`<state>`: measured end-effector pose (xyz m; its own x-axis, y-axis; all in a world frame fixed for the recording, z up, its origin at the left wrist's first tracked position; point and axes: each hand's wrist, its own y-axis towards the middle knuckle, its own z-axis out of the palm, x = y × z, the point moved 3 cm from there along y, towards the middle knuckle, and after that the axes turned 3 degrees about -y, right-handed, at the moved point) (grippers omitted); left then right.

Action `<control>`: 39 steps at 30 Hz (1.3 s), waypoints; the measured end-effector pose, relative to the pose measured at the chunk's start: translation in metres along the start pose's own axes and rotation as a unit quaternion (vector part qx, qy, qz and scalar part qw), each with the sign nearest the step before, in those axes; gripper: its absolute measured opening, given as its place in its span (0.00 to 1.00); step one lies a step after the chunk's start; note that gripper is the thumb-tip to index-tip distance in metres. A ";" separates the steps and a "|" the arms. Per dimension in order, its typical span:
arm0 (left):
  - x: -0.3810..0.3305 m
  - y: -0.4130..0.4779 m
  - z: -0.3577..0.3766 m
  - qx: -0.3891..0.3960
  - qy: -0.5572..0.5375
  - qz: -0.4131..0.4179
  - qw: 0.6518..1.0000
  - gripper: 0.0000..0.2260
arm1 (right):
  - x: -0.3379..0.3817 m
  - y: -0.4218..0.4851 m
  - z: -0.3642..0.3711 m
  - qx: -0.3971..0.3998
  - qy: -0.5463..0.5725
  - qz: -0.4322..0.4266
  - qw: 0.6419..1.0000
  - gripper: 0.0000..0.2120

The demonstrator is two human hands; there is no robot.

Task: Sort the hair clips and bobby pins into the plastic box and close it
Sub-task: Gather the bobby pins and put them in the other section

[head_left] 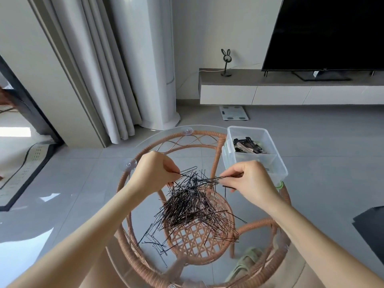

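A heap of black bobby pins (193, 208) lies on the round glass table top (145, 142). At the far side of the heap, my left hand (153, 170) pinches the ends of a few pins. Opposite it, my right hand (249, 179) pinches a small bunch of pins that points left over the heap. The clear plastic box (276, 163) stands lidless at the table's right rear. Its far compartment holds dark hair clips (247, 145). My right hand hides part of the near compartment.
The glass top rests on a rattan frame (216, 148) with a woven lower shelf (195, 240). A green slipper (243, 265) shows on the floor through the glass. Behind stand a TV unit (270, 92), a floor scale (233, 113) and curtains (99, 80).
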<state>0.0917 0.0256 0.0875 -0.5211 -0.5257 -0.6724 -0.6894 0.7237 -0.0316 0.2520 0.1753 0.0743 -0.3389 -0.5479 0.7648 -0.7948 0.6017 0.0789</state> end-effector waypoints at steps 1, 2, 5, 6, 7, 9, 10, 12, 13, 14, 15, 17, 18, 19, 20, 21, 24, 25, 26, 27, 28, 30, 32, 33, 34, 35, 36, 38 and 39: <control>-0.002 0.003 -0.001 -0.004 -0.004 0.001 1.000 0.04 | -0.002 0.002 -0.005 -0.002 0.018 0.012 1.000 0.03; -0.004 0.005 -0.003 -0.007 -0.008 0.001 1.000 0.04 | -0.004 0.005 -0.012 -0.008 0.035 0.022 0.999 0.04; -0.010 0.011 -0.006 -0.010 -0.018 0.002 1.000 0.03 | -0.011 0.015 -0.033 -0.034 0.059 0.035 0.997 0.06; -0.012 0.013 -0.007 -0.012 -0.022 0.001 1.000 0.03 | -0.014 0.019 -0.041 -0.043 0.062 0.039 0.996 0.06; -0.014 0.015 -0.008 -0.014 -0.026 0.002 1.000 0.04 | -0.017 0.023 -0.049 -0.050 0.067 0.046 0.995 0.07; -0.018 0.018 -0.010 -0.018 -0.032 0.007 0.999 0.05 | -0.026 0.035 -0.065 -0.063 0.074 0.061 0.993 0.09; -0.021 0.020 -0.011 -0.018 -0.034 0.011 0.999 0.05 | -0.032 0.041 -0.073 -0.066 0.070 0.067 0.993 0.10; -0.026 0.023 -0.012 -0.018 -0.036 0.018 0.999 0.04 | -0.044 0.053 -0.085 -0.059 0.046 0.074 0.994 0.07; -0.030 0.025 -0.012 -0.018 -0.037 0.021 0.999 0.04 | -0.049 0.058 -0.088 -0.051 0.030 0.074 0.995 0.05; -0.034 0.028 -0.012 -0.019 -0.038 0.026 0.999 0.04 | -0.055 0.063 -0.091 -0.042 0.009 0.075 0.996 0.05; -0.038 0.032 -0.011 -0.021 -0.039 0.029 0.999 0.04 | -0.060 0.067 -0.090 -0.031 -0.016 0.075 0.997 0.05; -0.048 0.039 -0.006 -0.022 -0.042 0.038 0.998 0.04 | -0.069 0.073 -0.084 0.000 -0.068 0.073 0.995 0.07; -0.054 0.042 -0.002 -0.019 -0.043 0.044 0.998 0.03 | -0.074 0.075 -0.078 0.018 -0.089 0.070 0.993 0.08; -0.061 0.046 0.002 -0.016 -0.044 0.052 0.998 0.03 | -0.079 0.076 -0.071 0.039 -0.111 0.065 0.991 0.08; -0.068 0.049 0.008 -0.010 -0.045 0.059 0.997 0.03 | -0.083 0.076 -0.064 0.059 -0.138 0.058 0.987 0.07; -0.073 0.053 0.014 -0.004 -0.046 0.065 0.997 0.03 | -0.086 0.075 -0.057 0.077 -0.165 0.047 0.982 0.05; -0.089 0.063 0.033 0.015 -0.041 0.079 0.996 0.03 | -0.092 0.071 -0.048 0.108 -0.196 0.042 0.974 0.10; -0.093 0.067 0.040 0.023 -0.040 0.084 0.995 0.02 | -0.093 0.070 -0.049 0.110 -0.193 0.044 0.974 0.12; -0.099 0.070 0.047 0.031 -0.036 0.092 0.995 0.02 | -0.094 0.069 -0.052 0.109 -0.188 0.048 0.975 0.13; -0.104 0.073 0.054 0.037 -0.031 0.103 0.993 0.02 | -0.095 0.070 -0.057 0.104 -0.180 0.049 0.977 0.13; -0.109 0.076 0.061 0.044 -0.027 0.115 0.992 0.02 | -0.097 0.070 -0.061 0.095 -0.168 0.053 0.980 0.12; -0.120 0.082 0.077 0.066 -0.025 0.135 0.988 0.02 | -0.101 0.069 -0.075 0.055 -0.132 0.063 0.988 0.10; -0.129 0.088 0.093 0.087 -0.021 0.154 0.984 0.03 | -0.104 0.066 -0.087 0.012 -0.089 0.078 0.993 0.10; -0.133 0.091 0.100 0.096 -0.017 0.166 0.981 0.03 | -0.105 0.063 -0.093 -0.006 -0.077 0.082 0.994 0.11; -0.137 0.094 0.107 0.103 -0.011 0.179 0.978 0.04 | -0.105 0.060 -0.097 -0.019 -0.075 0.081 0.994 0.11; -0.140 0.097 0.112 0.108 -0.006 0.191 0.976 0.04 | -0.105 0.057 -0.100 -0.028 -0.080 0.077 0.993 0.11; -0.143 0.099 0.118 0.111 -0.007 0.200 0.974 0.05 | -0.105 0.054 -0.102 -0.034 -0.090 0.072 0.993 0.11; -0.142 0.104 0.127 0.116 -0.013 0.202 0.972 0.05 | -0.105 0.049 -0.104 -0.038 -0.114 0.063 0.991 0.08; -0.141 0.105 0.132 0.119 -0.011 0.199 0.973 0.05 | -0.106 0.047 -0.105 -0.037 -0.120 0.063 0.990 0.08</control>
<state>0.1585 0.2345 0.0814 -0.7102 -0.1741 -0.6821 -0.2971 0.9525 0.0662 0.3032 0.3222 0.0642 -0.5505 -0.5821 0.5984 -0.7017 0.7110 0.0461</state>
